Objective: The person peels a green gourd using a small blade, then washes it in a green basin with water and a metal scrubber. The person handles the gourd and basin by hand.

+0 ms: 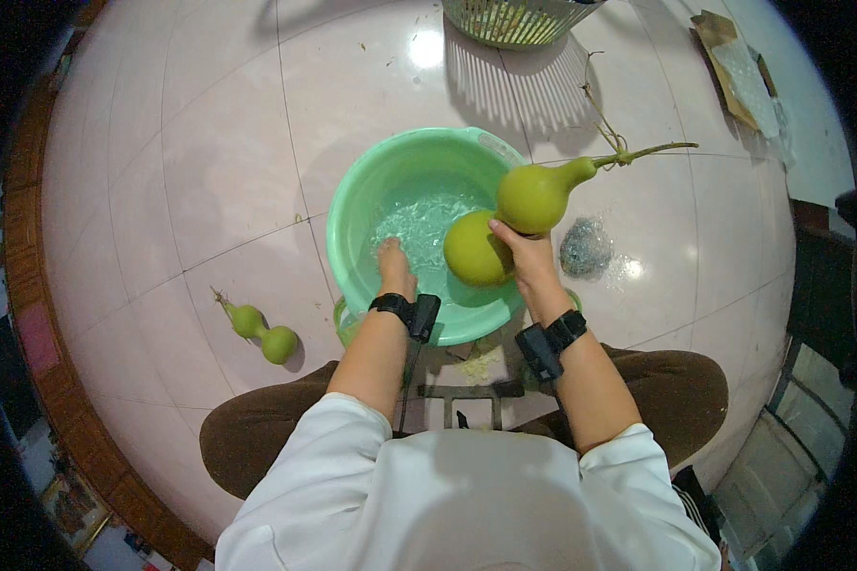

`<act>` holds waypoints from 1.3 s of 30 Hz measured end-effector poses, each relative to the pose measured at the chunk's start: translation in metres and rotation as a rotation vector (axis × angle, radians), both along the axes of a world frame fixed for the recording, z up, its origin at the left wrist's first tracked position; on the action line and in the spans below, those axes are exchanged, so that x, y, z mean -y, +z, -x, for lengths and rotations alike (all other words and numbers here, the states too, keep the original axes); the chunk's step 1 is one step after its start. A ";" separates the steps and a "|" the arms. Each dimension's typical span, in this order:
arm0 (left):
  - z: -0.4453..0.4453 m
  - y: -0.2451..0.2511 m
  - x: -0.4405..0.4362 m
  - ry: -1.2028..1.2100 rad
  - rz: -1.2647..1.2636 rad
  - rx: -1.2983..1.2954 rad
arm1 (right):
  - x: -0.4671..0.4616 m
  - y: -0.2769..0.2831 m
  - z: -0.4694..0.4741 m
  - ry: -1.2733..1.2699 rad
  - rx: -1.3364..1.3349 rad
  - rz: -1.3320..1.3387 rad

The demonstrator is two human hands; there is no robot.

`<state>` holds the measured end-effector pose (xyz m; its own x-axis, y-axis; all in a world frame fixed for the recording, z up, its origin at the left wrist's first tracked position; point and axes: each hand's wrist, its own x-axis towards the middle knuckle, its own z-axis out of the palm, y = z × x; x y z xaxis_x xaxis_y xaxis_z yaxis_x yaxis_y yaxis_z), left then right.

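A large green bottle gourd (535, 198) leans over the right side of a mint-green plastic basin (343, 278). My right hand (532, 260) grips it at its narrow waist, with the thumb on top. Its lower bulb hangs above the water, and a long stem with dried tendrils points up to the right. Inside the basin, rippled water (428, 221) surrounds the fingers of my left hand (394, 264), whose shape is largely hidden. A wet metal scouring pad (585, 248) sits on the floor right of the basin.
On the tiled floor (221, 178) to the left lies a small double-bulbed gourd (263, 332). A slatted plastic basket (521, 25) stands beyond the basin. Cardboard with clear plastic wrap (735, 71) lies far right. Pale scrapings (480, 365) are scattered between my legs.
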<state>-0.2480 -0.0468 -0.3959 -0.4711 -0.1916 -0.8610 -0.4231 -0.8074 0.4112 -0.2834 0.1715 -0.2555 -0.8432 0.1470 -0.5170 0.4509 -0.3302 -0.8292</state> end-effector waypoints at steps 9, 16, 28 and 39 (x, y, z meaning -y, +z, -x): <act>0.039 0.141 -0.013 -1.067 0.054 -0.147 | 0.020 -0.040 0.008 0.022 0.064 0.028; 0.030 0.079 0.009 -0.478 0.584 0.118 | 0.036 -0.043 0.003 0.098 0.115 0.116; 0.024 0.089 0.002 -0.917 -0.192 -0.267 | 0.017 -0.068 0.004 0.201 -0.043 -0.121; 0.055 0.135 -0.025 -1.186 0.744 -0.228 | 0.031 -0.105 -0.019 0.594 -0.123 -0.659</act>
<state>-0.3029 -0.0219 -0.2606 -0.7830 0.0414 -0.6207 -0.5545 0.4058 0.7266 -0.2640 0.1405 -0.3601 -0.9190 -0.0961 -0.3825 0.2910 0.4893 -0.8221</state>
